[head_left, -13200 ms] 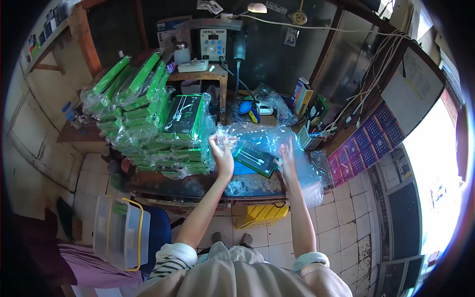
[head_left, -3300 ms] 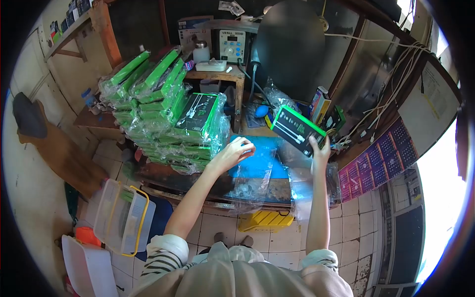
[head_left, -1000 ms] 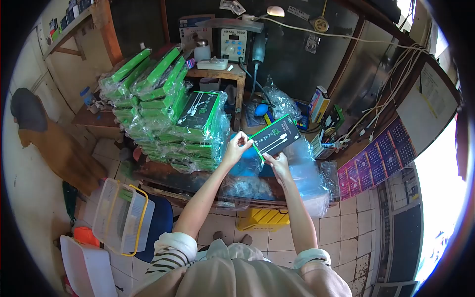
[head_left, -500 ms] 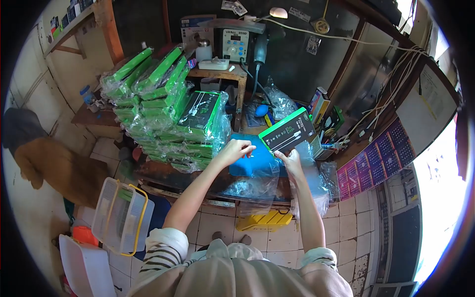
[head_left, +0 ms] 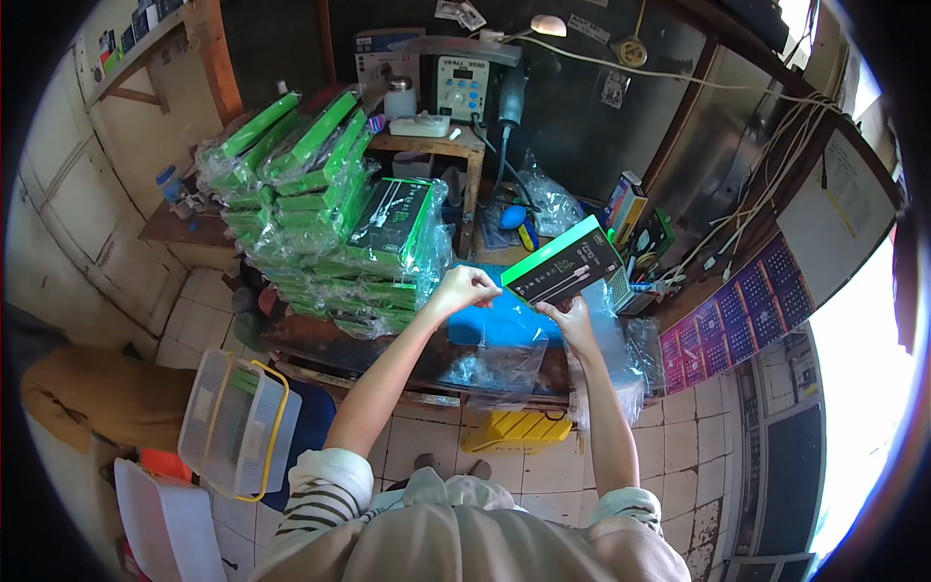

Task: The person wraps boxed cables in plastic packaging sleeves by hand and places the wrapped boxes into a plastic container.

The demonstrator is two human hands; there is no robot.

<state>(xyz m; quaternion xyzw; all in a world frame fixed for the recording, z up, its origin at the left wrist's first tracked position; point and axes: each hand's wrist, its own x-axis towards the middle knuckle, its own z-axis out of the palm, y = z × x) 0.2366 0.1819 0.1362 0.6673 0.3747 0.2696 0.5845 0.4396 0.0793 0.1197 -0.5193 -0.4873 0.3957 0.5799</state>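
A flat black-and-green product box [head_left: 561, 267] with a cable pictured on it is tilted above the bench. My right hand [head_left: 572, 325] grips its lower edge, thumb on the printed face. Close to the box's left corner, my left hand [head_left: 465, 291] has its fingers pinched together; whatever is between them is too small to make out. Beneath both hands lie a blue mat [head_left: 475, 328] and clear plastic bags [head_left: 499, 369]. To the left rises a tall stack of plastic-wrapped green-and-black boxes [head_left: 330, 228], the nearest one [head_left: 391, 218] face up.
A soldering station [head_left: 461, 89] stands on a small wooden shelf [head_left: 436, 144] at the back. Right of the mat are a holder with pens and tools [head_left: 640, 276] and more plastic bags [head_left: 611, 373]. A clear basket [head_left: 228, 422] and yellow crate [head_left: 519, 430] sit below the bench.
The box has turned in my right hand, its green side edge now showing along the top. My left hand stays close to its left corner. At far left, a person has shifted lower.
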